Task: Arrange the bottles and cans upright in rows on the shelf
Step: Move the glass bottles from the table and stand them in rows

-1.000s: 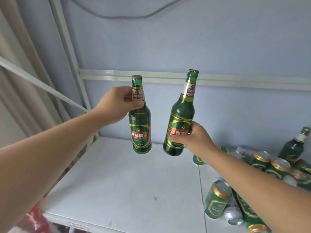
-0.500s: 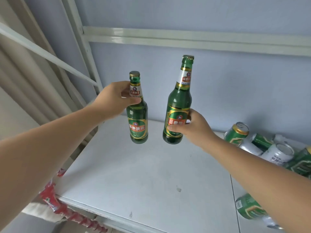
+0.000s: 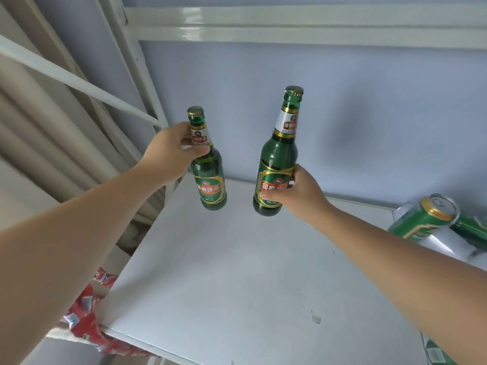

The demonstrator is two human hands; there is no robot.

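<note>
Two green glass beer bottles are held upright in the air over the back left of the white shelf [image 3: 237, 285]. My left hand [image 3: 171, 151] grips the shorter bottle [image 3: 208, 175] by its neck. My right hand [image 3: 297, 196] grips the taller bottle [image 3: 279, 159] round its lower body, over the label. Both bottles hang just above the shelf board, close to the back wall, with a gap between them. A green and gold can [image 3: 424, 219] lies tilted at the right edge among other green and silver cans.
A white shelf rail [image 3: 290, 25] runs across above the bottles. A white upright post [image 3: 137, 83] and a slanted bar stand at the left. Red packaging [image 3: 87, 317] shows below the shelf's front left corner. A curtain hangs at the far left.
The view has tilted down and to the left, so fewer cans show at the right. Both hands have carried the bottles lower and further back toward the shelf's back left corner.
</note>
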